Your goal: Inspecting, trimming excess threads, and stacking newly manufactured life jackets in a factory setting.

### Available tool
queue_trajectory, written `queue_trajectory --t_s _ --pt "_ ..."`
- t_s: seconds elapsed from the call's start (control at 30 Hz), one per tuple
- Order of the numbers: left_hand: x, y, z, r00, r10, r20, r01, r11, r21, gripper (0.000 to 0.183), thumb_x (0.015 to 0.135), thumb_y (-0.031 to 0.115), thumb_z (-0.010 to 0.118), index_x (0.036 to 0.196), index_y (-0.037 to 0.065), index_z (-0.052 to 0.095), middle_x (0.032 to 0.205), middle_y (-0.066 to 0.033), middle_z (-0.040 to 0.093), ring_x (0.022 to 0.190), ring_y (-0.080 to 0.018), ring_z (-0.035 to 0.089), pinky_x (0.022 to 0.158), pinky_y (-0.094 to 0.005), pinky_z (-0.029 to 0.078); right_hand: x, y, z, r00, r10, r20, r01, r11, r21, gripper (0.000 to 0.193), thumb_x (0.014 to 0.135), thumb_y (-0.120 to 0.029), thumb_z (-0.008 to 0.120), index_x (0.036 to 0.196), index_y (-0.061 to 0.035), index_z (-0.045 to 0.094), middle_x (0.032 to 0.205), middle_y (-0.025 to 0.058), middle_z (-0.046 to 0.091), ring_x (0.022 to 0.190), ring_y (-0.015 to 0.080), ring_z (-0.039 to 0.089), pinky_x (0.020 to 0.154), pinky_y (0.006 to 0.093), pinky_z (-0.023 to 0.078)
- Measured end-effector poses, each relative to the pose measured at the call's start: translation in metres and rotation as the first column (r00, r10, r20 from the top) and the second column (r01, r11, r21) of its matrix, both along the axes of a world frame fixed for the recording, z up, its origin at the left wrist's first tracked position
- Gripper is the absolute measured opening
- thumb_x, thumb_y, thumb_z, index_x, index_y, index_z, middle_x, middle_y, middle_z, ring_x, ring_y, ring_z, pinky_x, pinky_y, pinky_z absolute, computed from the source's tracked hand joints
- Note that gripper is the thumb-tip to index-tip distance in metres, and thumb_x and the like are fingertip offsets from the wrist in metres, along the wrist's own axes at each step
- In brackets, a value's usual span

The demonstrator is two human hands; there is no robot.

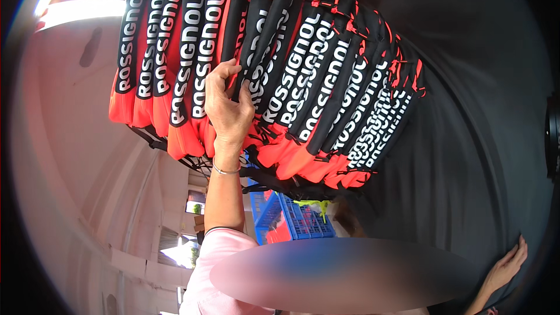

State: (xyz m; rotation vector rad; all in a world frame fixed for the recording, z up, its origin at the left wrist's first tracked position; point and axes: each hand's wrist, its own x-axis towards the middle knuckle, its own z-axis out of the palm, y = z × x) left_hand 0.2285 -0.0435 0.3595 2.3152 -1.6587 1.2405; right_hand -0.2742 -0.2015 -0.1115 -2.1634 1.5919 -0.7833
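Observation:
A thick row of red-and-black fabric bags (303, 81) with white lettering, black straps and red trim fills the upper middle, packed face to face. My left hand (229, 108), a thin bracelet on its wrist, reaches up to the middle of the row. Its fingers are bent around the edge of one bag, the thumb on the other side; the fingertips are partly hidden among the folds. Far off at the lower right, my right hand (507, 265) lies on a large black fabric surface (443, 157), its fingers stretched out and holding nothing.
Below the bags stand blue plastic crates (297, 219) with red and yellow-green pieces in and on them. A pale wall (76, 116) and bright windows (181, 254) are at the left. A dark round object (552, 137) sits at the right rim.

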Motion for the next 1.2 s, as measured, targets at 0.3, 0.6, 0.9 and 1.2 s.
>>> queue_trajectory --t_s 0.3,0.6,0.9,1.2 --pt "-0.003 -0.006 0.0 0.999 0.027 0.031 -0.029 0.998 0.061 0.029 0.076 -0.012 0.068 0.099 0.005 0.066 0.113 -0.0128 0.064 0.107 -0.028 0.062 0.089 -0.0358 0.054 0.003 -0.003 0.0 1.0 -0.001 0.0 0.001 1.0 -0.011 0.029 0.102 -0.006 0.047 0.128 -0.002 0.058 0.124 0.0175 0.06 0.115 0.0347 0.059 0.091 0.0416 0.05" --pt "-0.002 -0.006 -0.007 0.954 0.101 0.284 -0.173 0.955 0.24 0.047 0.067 -0.013 0.06 0.097 0.02 0.076 0.139 -0.0122 0.051 0.12 -0.0288 0.047 0.102 -0.0376 0.037 0.003 -0.004 0.0 1.0 -0.003 -0.02 0.002 1.0 -0.015 0.029 0.102 -0.006 0.047 0.128 -0.002 0.058 0.124 0.0176 0.06 0.116 0.0346 0.059 0.092 0.0415 0.05" --pt "-0.002 -0.004 -0.016 0.788 0.234 0.569 -0.462 0.836 0.296 0.053 0.075 -0.001 0.06 0.108 0.037 0.075 0.164 -0.004 0.021 0.142 -0.0385 0.024 0.11 -0.0536 0.019 -0.001 -0.002 -0.001 1.0 0.012 -0.015 -0.013 1.0 -0.008 0.028 0.103 -0.006 0.047 0.128 -0.0022 0.059 0.123 0.0171 0.06 0.115 0.0339 0.059 0.093 0.0411 0.05" --pt "-0.014 -0.011 -0.025 0.855 0.272 0.441 -0.414 0.87 0.267 0.037 0.075 0.041 0.074 0.111 0.032 0.075 0.164 -0.0094 0.019 0.14 -0.0436 0.022 0.111 -0.0588 0.014 -0.004 -0.002 -0.001 1.0 0.002 -0.013 -0.002 1.0 -0.009 0.03 0.103 -0.006 0.046 0.129 -0.0029 0.058 0.124 0.0159 0.06 0.117 0.0327 0.058 0.094 0.0405 0.049"
